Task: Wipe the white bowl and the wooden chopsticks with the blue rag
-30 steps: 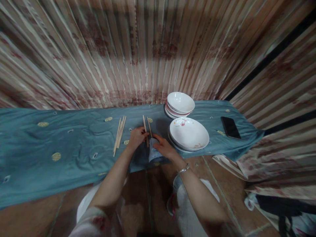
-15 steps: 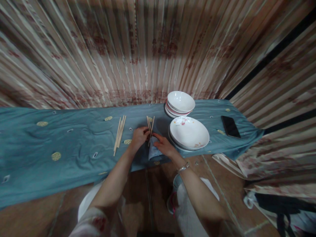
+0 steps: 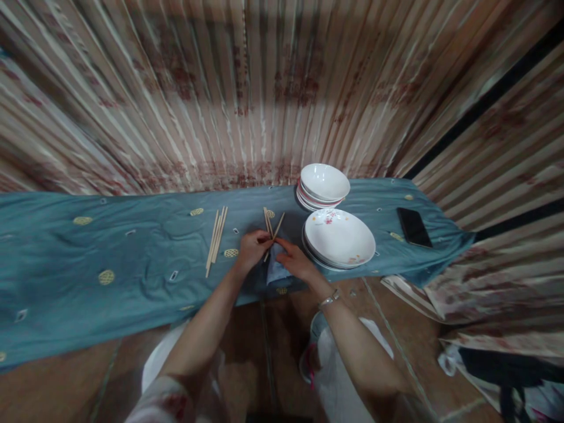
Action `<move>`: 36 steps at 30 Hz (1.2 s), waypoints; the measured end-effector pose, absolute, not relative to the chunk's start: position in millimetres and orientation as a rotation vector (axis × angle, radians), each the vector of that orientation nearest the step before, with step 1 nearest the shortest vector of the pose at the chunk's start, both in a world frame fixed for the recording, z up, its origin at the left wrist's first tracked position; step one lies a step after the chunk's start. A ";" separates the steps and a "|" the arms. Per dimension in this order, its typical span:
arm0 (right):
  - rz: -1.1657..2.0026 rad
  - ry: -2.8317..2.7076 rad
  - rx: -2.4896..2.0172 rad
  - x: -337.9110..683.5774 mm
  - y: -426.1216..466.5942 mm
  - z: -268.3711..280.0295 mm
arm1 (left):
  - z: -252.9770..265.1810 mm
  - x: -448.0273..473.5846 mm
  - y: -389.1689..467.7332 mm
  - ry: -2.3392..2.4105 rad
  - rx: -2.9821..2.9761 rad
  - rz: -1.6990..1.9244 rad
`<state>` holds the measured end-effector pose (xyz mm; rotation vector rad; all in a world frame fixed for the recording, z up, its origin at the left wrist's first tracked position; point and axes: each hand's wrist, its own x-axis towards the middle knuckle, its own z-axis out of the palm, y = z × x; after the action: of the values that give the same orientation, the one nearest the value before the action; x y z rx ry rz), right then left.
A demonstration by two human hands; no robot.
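At the left, a wide stretch of blue-green tablecloth (image 3: 145, 247) is seen, wrinkled and marked with yellow patterned ovals and small light rectangles. Behind it, the whole background is filled by a pleated curtain (image 3: 198, 106) with reddish floral print. Further right, a small group of loose chopsticks (image 3: 219, 236) is laid on the tablecloth, side by side and slightly slanted, their near ends uneven.

Next, just right of that group, the left hand (image 3: 252, 248) is seen with its thumb and fingers clamped on the held chopsticks (image 3: 278, 225), which are gripped near mid-length and crossed in a narrow X, low over the tablecloth. Directly below the crossing, a grey-blue cloth (image 3: 275, 271) is bunched between the hands. It is touched by the right hand (image 3: 296, 260), whose forefinger is stretched toward the crossing, close to the left fingertips; whether its fingers are closed on the cloth cannot be told. A silvery band (image 3: 329, 298) is worn on the right wrist.

Just right of the right hand, wide white dishes (image 3: 339, 238) are stacked, the top one decorated with small flowers. Behind them, smaller bowls (image 3: 325, 183) are stacked. Toward the right end, a dark phone (image 3: 415, 227) is laid flat on the tablecloth.
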<state>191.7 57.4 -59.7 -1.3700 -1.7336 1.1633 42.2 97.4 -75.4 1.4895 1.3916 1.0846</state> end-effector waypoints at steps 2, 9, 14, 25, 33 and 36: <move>1.153 -1.741 -1.381 191.7 57.2 -59.9 | -75.3 40.9 92.7 1.327 1.289 1.154; 1.101 -1.770 -1.485 190.5 55.4 -56.6 | -64.5 21.7 83.9 1.188 0.941 1.394; 1.127 -1.761 -1.524 189.8 54.8 -54.1 | -69.9 11.1 89.7 1.250 0.989 1.465; 1.127 -1.739 -1.470 191.2 55.5 -55.1 | -72.7 10.7 92.5 1.734 1.647 0.925; 1.169 -1.730 -1.467 191.9 54.3 -53.6 | -63.6 23.8 88.9 1.730 1.772 0.731; 1.150 -1.735 -1.461 191.8 54.8 -55.1 | -64.2 26.5 88.6 1.689 1.729 0.716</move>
<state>191.8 54.8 -55.1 -1.4606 -1.7353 1.1498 26.5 88.6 -64.2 1.7291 1.6887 0.7157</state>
